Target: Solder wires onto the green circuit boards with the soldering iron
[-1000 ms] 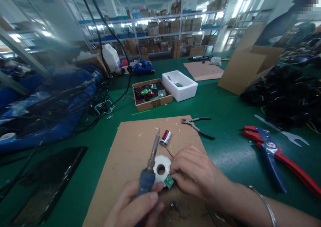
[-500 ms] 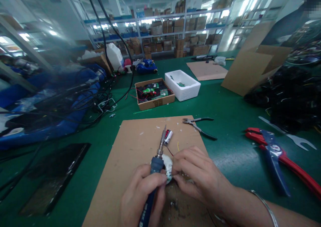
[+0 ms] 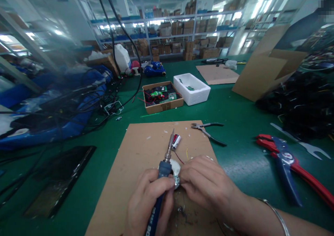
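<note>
My left hand (image 3: 150,203) is wrapped round the blue handle of a soldering iron (image 3: 163,173), whose tip points up and away toward a small red and silver battery (image 3: 176,141). My right hand (image 3: 206,184) is closed beside it, fingers pinched against a white solder spool (image 3: 175,168) that both hands mostly hide. What the right fingers pinch is hidden. Thin red and yellow wires run from the battery toward my hands. All of this lies on a brown cardboard sheet (image 3: 141,152).
Black-handled pliers (image 3: 207,130) lie just past the cardboard. A red and blue crimping tool (image 3: 289,163) lies at right, near a pile of black cables (image 3: 300,104). Farther back stand a cardboard tray of circuit boards (image 3: 161,97) and a white foam box (image 3: 191,89). Cables and blue bags fill the left.
My left hand moved right and up with the soldering iron, closing against my right hand over the spool. The small green board seen earlier is now hidden.
</note>
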A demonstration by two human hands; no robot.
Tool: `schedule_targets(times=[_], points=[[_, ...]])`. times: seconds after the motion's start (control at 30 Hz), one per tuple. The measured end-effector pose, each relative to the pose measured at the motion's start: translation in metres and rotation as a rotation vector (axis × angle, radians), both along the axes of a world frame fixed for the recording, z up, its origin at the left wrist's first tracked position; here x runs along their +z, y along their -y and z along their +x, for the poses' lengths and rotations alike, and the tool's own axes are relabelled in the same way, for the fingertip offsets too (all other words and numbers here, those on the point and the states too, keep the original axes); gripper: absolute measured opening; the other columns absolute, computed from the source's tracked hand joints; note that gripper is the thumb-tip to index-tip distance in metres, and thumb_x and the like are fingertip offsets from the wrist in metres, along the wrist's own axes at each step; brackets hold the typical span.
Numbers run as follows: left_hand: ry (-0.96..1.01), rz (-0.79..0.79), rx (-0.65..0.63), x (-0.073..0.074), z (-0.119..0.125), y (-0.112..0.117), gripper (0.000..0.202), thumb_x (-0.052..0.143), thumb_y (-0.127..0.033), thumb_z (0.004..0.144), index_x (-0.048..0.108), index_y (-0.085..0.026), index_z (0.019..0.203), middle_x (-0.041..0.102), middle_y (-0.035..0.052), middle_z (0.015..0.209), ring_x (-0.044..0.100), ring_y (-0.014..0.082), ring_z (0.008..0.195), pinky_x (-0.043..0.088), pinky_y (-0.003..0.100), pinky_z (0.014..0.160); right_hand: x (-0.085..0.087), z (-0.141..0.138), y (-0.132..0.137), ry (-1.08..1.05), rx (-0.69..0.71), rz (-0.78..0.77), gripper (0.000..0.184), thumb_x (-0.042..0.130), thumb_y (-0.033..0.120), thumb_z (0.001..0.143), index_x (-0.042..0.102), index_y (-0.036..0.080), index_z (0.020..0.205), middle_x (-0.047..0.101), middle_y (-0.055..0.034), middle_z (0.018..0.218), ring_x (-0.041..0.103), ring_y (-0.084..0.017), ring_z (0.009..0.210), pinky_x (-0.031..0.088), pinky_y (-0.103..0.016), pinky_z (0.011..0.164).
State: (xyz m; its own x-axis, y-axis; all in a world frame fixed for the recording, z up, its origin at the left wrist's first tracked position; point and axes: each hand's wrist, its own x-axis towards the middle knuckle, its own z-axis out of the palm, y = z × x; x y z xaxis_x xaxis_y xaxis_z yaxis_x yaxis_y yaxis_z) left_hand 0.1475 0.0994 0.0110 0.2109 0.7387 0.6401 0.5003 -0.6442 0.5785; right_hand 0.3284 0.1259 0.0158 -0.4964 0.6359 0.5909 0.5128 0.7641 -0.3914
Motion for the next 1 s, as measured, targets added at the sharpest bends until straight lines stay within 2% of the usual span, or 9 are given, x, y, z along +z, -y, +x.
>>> schedule_targets(times=[0.3, 0.77, 0.9, 1.0], points=[[0.027, -0.008, 0.006, 0.0, 0.001, -0.001, 0.025, 0.055, 0.002, 0.081, 0.058, -0.016, 0.097, 0.058, 0.0055, 0.093, 0.057, 0.0161, 0.089, 0.046, 0.028, 0.076, 0.002, -0.005, -0.002, -0.031, -0.06, -0.002, 0.015, 0.047, 0.006, 0.082, 0.054, 0.016, 0.074, 0.062, -0.0011, 0.07, 0.056, -0.011, 0.064, 0.042, -0.025, 0.06], [0.0, -0.022, 0.0, 0.002, 0.001, 0.0, 0.028, 0.054, 0.004, 0.081, 0.057, -0.018, 0.099, 0.057, 0.0049, 0.094, 0.056, 0.0145, 0.088, 0.046, 0.026, 0.076, 0.002, -0.005, -0.003, 0.007, -0.04, 0.013, 0.015, 0.046, 0.006, 0.083, 0.056, 0.015, 0.077, 0.062, -0.0029, 0.073, 0.055, -0.012, 0.067, 0.043, -0.025, 0.063], [0.056, 0.012, 0.018, 0.009, 0.001, 0.001, 0.019, 0.054, -0.006, 0.084, 0.06, -0.016, 0.098, 0.059, 0.0065, 0.096, 0.057, 0.0173, 0.092, 0.046, 0.028, 0.08, 0.003, -0.005, -0.003, 0.012, -0.035, 0.002, 0.015, 0.045, 0.008, 0.085, 0.056, 0.016, 0.078, 0.062, -0.003, 0.073, 0.056, -0.012, 0.067, 0.044, -0.025, 0.063], [0.155, 0.076, 0.151, 0.01, -0.013, 0.004, 0.021, 0.049, -0.019, 0.088, 0.059, -0.015, 0.106, 0.064, 0.0061, 0.09, 0.06, 0.0189, 0.087, 0.046, 0.029, 0.085, 0.002, -0.005, -0.003, 0.007, -0.044, 0.021, 0.014, 0.046, 0.008, 0.084, 0.056, 0.016, 0.078, 0.062, -0.0028, 0.073, 0.057, -0.012, 0.067, 0.043, -0.025, 0.061]])
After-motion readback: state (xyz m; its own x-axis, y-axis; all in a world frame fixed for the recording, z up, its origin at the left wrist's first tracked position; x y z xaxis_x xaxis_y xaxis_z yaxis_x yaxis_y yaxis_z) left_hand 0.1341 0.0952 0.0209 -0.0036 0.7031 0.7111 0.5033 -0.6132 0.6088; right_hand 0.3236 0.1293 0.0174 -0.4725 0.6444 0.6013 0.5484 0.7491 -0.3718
